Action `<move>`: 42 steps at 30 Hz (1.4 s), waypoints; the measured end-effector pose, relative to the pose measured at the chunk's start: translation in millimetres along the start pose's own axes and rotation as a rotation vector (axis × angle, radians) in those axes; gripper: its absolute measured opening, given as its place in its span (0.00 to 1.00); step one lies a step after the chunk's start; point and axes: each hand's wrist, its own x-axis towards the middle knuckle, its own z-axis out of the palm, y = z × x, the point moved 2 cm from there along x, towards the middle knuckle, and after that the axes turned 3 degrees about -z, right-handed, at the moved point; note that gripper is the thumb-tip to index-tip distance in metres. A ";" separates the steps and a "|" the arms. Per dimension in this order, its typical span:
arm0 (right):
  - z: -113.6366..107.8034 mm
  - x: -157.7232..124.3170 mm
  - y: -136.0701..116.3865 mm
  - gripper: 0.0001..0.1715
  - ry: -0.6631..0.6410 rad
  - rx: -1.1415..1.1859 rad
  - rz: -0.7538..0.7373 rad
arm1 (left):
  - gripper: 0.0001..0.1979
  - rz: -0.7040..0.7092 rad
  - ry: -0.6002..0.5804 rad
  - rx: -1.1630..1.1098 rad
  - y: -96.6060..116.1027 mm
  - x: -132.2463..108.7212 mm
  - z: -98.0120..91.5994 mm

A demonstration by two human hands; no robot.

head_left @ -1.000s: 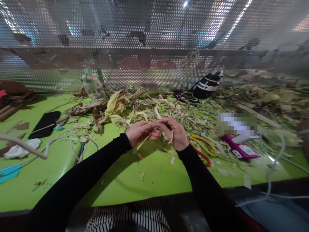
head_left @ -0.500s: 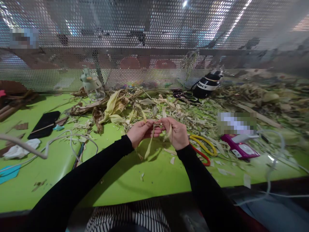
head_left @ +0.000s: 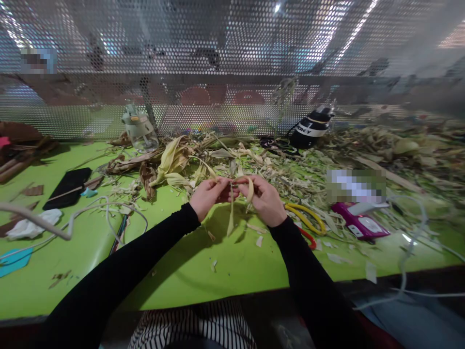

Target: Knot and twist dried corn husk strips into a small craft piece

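Note:
Between my two hands, just above the green table, are pale strips of dried corn husk (head_left: 230,220). My left hand (head_left: 210,196) pinches the husk at its fingertips. From there one narrow strip hangs down towards the tabletop. My right hand (head_left: 267,201) is closed on the husk as well, and a strip (head_left: 250,189) curls over its fingers. Both sets of fingertips nearly meet, so the exact point of grip is partly hidden. Behind the hands lies a larger yellowish husk (head_left: 170,162) among shredded scraps (head_left: 269,167).
Scissors with yellow and red handles (head_left: 307,218) lie beside my right wrist. A magenta device (head_left: 359,223) with a cable is farther right. At the back stand a clear bottle (head_left: 140,128) and a black bottle (head_left: 312,128). A black phone (head_left: 67,188) lies left.
The hanging husk strip has swung to the right and now hangs straighter. My right hand has shifted slightly right, and the strip over its fingers has changed its curl.

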 end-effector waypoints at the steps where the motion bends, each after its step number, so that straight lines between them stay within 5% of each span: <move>1: 0.0 0.4 2.3 0.10 0.005 -0.005 0.001 | 0.13 0.007 -0.013 0.021 0.3 0.5 -0.4; 11: -4.3 -2.4 -1.4 0.09 0.030 -0.070 -0.042 | 0.12 0.158 -0.025 0.126 1.5 -2.1 -1.0; 20: -1.6 -0.3 -8.1 0.08 0.034 -0.113 -0.212 | 0.11 0.087 -0.030 0.093 -2.3 -2.4 2.4; 34: 3.3 -4.8 -0.6 0.13 0.260 -0.054 -0.029 | 0.12 0.099 -0.064 -0.014 3.8 -9.2 10.1; 42: 1.2 -1.1 0.8 0.11 0.226 -0.091 -0.083 | 0.09 0.029 -0.027 -0.003 3.2 -5.9 6.8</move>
